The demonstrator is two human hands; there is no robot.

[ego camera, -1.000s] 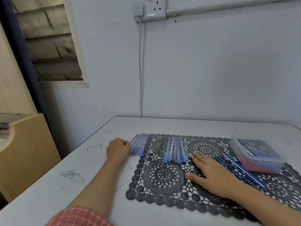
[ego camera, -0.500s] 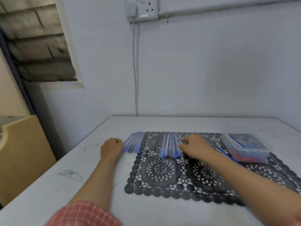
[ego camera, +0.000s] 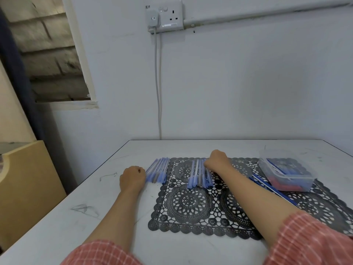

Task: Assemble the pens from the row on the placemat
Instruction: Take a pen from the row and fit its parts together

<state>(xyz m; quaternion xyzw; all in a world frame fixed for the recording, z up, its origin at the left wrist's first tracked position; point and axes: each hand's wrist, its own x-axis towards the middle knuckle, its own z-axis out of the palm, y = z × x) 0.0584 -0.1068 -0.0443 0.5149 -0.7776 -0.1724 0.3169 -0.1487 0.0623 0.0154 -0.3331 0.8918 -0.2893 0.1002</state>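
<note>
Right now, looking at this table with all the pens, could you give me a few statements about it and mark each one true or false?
1. The right hand is on the row of pens in the middle of the placemat. True.
2. The clear box sits on the bare table left of the placemat. False: it sits on the placemat's right side.
3. The left hand is a fist on the table beside the left bunch of pens. True.
4. The wall socket has nothing plugged in. False: a plug is in it, with a cable hanging down.
</note>
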